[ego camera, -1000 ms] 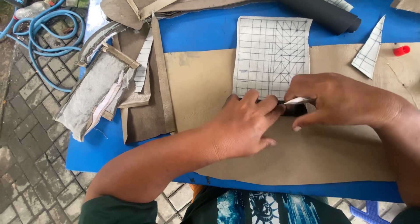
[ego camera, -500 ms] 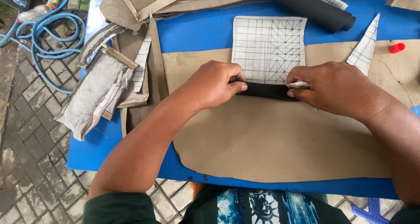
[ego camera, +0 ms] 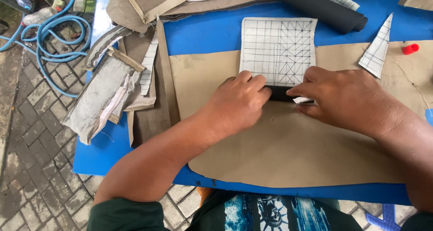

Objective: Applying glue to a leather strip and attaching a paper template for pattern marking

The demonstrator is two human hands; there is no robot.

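Blue table (ego camera: 203, 37); left hand (ego camera: 237, 102), right hand (ego camera: 343, 100) pinch-grip black strip (ego camera: 280, 94) on tan hide (ego camera: 288, 154).

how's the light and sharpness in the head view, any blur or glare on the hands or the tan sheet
Head view: soft, even daylight with only faint shadows under the left hand and right hand; no glare on the tan sheet; the gridded pattern piece reads sharp; slight softness on the forearms near the lower edge.
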